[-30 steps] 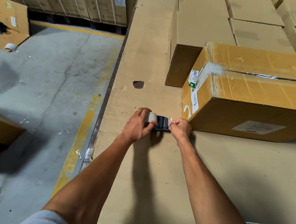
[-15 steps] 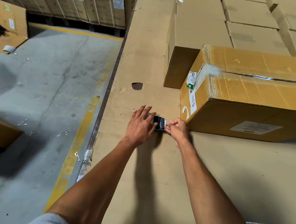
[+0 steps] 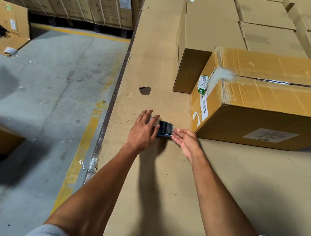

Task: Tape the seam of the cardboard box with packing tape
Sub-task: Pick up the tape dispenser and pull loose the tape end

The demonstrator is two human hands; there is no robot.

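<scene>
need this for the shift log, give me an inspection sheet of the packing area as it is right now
surface: cardboard-covered bench, with a torn hole in it
job's things: cardboard box lying on the bench, top seam gaping, old tape at its left end; tape dispenser on the bench left of the box
clutter: nothing seen on the bench besides plain stacked boxes behind
grippers: left hand open, fingers spread over the dispenser; right hand pinching the tape end at the dispenser's blade
cables: nothing seen
surroundings: concrete floor with a yellow line, tape scraps, palletised cartons at the back
</scene>
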